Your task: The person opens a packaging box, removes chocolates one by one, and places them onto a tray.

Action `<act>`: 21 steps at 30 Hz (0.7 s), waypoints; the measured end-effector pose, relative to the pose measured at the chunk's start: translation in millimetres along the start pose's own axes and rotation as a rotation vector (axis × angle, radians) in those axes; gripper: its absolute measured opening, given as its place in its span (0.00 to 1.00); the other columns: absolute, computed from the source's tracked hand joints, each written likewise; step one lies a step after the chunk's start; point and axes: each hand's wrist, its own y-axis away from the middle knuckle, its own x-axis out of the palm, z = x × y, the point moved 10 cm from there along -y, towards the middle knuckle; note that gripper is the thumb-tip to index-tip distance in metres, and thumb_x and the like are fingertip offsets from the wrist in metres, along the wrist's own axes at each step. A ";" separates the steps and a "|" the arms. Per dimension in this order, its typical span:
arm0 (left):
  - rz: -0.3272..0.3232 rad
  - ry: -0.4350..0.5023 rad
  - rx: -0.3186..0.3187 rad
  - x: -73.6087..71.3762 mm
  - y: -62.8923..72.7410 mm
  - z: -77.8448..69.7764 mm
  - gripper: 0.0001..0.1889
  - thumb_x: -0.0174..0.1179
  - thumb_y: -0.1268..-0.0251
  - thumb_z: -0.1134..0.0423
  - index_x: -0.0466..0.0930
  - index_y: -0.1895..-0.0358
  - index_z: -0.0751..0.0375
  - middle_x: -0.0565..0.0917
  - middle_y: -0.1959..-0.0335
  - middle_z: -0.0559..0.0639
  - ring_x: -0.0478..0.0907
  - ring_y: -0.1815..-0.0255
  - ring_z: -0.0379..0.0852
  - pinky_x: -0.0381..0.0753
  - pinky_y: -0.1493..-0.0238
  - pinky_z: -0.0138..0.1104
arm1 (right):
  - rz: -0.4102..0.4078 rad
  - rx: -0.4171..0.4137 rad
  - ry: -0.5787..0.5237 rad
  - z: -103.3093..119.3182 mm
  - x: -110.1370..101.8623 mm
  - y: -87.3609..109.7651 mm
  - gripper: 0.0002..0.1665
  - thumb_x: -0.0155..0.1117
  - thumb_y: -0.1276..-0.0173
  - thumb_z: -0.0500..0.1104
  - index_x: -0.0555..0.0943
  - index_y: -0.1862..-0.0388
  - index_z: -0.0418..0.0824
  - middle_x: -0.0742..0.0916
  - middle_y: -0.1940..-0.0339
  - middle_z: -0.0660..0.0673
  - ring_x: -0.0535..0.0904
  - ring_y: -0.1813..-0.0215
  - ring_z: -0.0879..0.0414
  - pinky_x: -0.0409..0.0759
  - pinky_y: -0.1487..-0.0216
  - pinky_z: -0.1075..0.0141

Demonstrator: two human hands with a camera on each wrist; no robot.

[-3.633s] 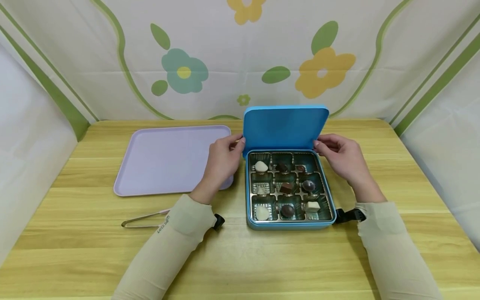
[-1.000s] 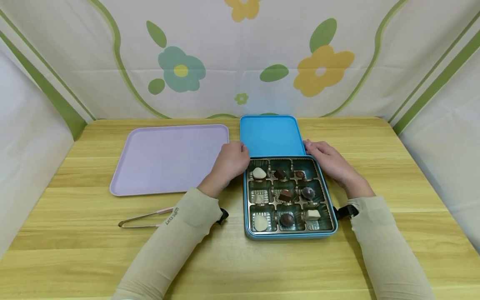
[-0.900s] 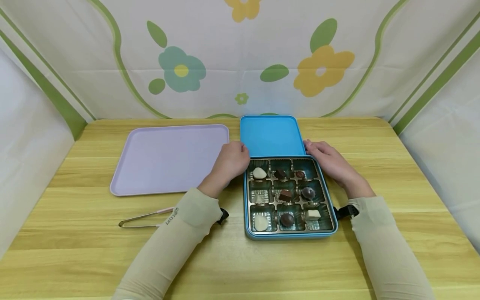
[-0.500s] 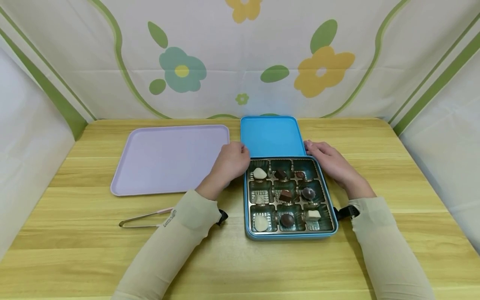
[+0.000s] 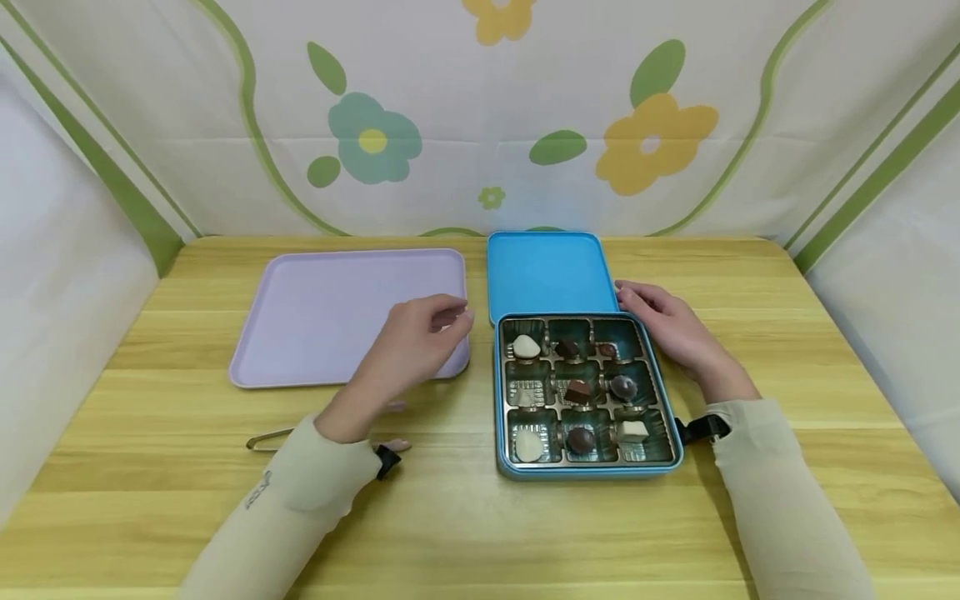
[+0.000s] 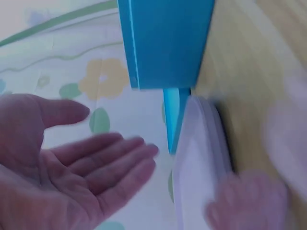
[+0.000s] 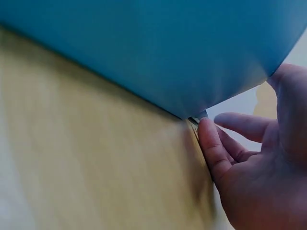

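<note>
A blue tin (image 5: 589, 473) holds a compartmented plastic tray with one chocolate in each compartment: white chocolates (image 5: 528, 446) at left, dark and brown chocolates (image 5: 581, 440) elsewhere. Its blue lid (image 5: 551, 271) lies folded back flat behind it. My left hand (image 5: 408, 342) hovers over the near right corner of the lilac tray (image 5: 315, 317), apart from the tin; in the left wrist view its fingers (image 6: 115, 163) are straight and bare. My right hand (image 5: 675, 329) rests at the tin's back right corner, beside the lid; the right wrist view shows its fingertips (image 7: 211, 139) close to that corner.
Metal tongs (image 5: 270, 439) with pink ends (image 5: 396, 446) lie on the wooden table (image 5: 465, 533) in front of the tray, partly hidden by my left forearm. A flowered white cloth (image 5: 450, 100) hangs behind the table.
The lid, upright between both hands earlier, went down flat behind the tin. In the last half second my left hand left the tin, moving left and toward me; the right hand stayed.
</note>
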 end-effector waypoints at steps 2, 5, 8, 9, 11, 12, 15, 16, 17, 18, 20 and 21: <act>0.001 0.043 0.019 -3.3 6.7 4.0 0.23 0.59 0.17 0.53 0.81 0.29 0.62 0.88 0.35 0.56 0.87 0.35 0.55 0.86 0.31 0.50 | -0.022 -0.017 0.013 -2.2 -4.6 3.5 0.43 0.50 0.16 0.71 0.64 0.13 0.50 0.67 0.12 0.40 0.58 0.11 0.38 0.59 0.13 0.39; 0.008 0.081 0.027 -5.2 16.2 8.9 0.23 0.61 0.17 0.53 0.81 0.29 0.61 0.87 0.33 0.55 0.87 0.34 0.55 0.86 0.31 0.52 | -0.040 -0.088 -0.020 -4.1 -10.5 13.6 0.38 0.53 0.14 0.63 0.67 0.14 0.48 0.73 0.16 0.38 0.71 0.18 0.51 0.71 0.19 0.64; 0.024 0.071 0.040 -4.2 26.4 11.3 0.24 0.61 0.18 0.52 0.80 0.28 0.60 0.86 0.32 0.55 0.85 0.32 0.56 0.84 0.30 0.54 | -0.027 -0.200 -0.090 -4.4 -14.0 30.8 0.33 0.56 0.12 0.51 0.67 0.15 0.42 0.76 0.19 0.37 0.75 0.27 0.70 0.71 0.31 0.85; 0.027 0.058 0.046 -4.4 30.8 12.0 0.24 0.62 0.18 0.51 0.80 0.28 0.59 0.86 0.32 0.54 0.85 0.31 0.57 0.84 0.29 0.55 | -0.013 -0.243 -0.120 -3.7 -14.0 38.4 0.33 0.56 0.12 0.46 0.65 0.15 0.39 0.76 0.19 0.37 0.75 0.28 0.74 0.71 0.32 0.87; 0.032 0.042 0.056 -6.1 41.0 14.2 0.24 0.62 0.18 0.51 0.80 0.28 0.59 0.86 0.31 0.55 0.84 0.30 0.58 0.82 0.28 0.56 | 0.021 -0.322 -0.181 -2.3 -12.9 54.8 0.36 0.59 0.15 0.38 0.62 0.14 0.35 0.75 0.18 0.41 0.73 0.28 0.77 0.70 0.31 0.87; 0.033 0.038 0.058 -7.7 46.8 16.3 0.24 0.62 0.18 0.51 0.80 0.28 0.59 0.86 0.31 0.55 0.84 0.30 0.58 0.82 0.28 0.57 | 0.048 -0.358 -0.214 -1.7 -11.1 63.6 0.39 0.61 0.17 0.36 0.60 0.13 0.35 0.74 0.17 0.44 0.72 0.27 0.76 0.70 0.30 0.86; 0.018 0.027 0.067 -17.5 63.5 23.2 0.23 0.62 0.18 0.52 0.82 0.29 0.59 0.87 0.33 0.56 0.86 0.33 0.58 0.84 0.30 0.57 | 0.148 -0.443 -0.266 0.9 -1.6 88.7 0.54 0.72 0.22 0.43 0.50 0.09 0.38 0.64 0.11 0.44 0.66 0.20 0.73 0.67 0.24 0.83; 0.009 0.023 0.070 -21.9 68.7 26.0 0.22 0.62 0.18 0.52 0.82 0.30 0.59 0.87 0.34 0.56 0.87 0.35 0.57 0.85 0.31 0.57 | 0.177 -0.456 -0.266 1.2 2.2 96.0 0.60 0.76 0.25 0.47 0.46 0.08 0.41 0.59 0.09 0.43 0.63 0.18 0.73 0.65 0.23 0.83; -0.001 0.016 0.071 -26.8 73.6 29.0 0.21 0.63 0.18 0.52 0.83 0.31 0.58 0.88 0.34 0.55 0.88 0.37 0.56 0.85 0.32 0.57 | 0.207 -0.462 -0.259 1.4 6.4 102.5 0.66 0.79 0.29 0.50 0.44 0.08 0.45 0.54 0.08 0.42 0.61 0.17 0.74 0.65 0.24 0.83; -0.011 0.006 0.072 -32.1 78.7 32.1 0.21 0.63 0.18 0.51 0.84 0.31 0.56 0.88 0.35 0.54 0.88 0.37 0.54 0.85 0.33 0.56 | 0.231 -0.466 -0.243 1.3 10.6 108.3 0.72 0.82 0.33 0.53 0.41 0.08 0.47 0.49 0.07 0.41 0.58 0.17 0.74 0.63 0.23 0.84; -0.034 -0.022 0.084 -41.8 88.0 38.2 0.20 0.65 0.20 0.51 0.85 0.32 0.54 0.89 0.36 0.51 0.88 0.38 0.52 0.84 0.33 0.56 | 0.256 -0.457 -0.190 0.7 16.8 117.3 0.80 0.88 0.41 0.52 0.38 0.07 0.50 0.46 0.07 0.40 0.55 0.16 0.75 0.62 0.24 0.85; -0.048 -0.039 0.096 -46.4 92.5 40.9 0.19 0.66 0.21 0.52 0.85 0.33 0.53 0.90 0.37 0.51 0.88 0.38 0.52 0.84 0.34 0.55 | 0.261 -0.449 -0.165 -0.1 18.6 120.8 0.83 0.90 0.44 0.50 0.37 0.07 0.51 0.46 0.08 0.41 0.55 0.17 0.75 0.61 0.25 0.85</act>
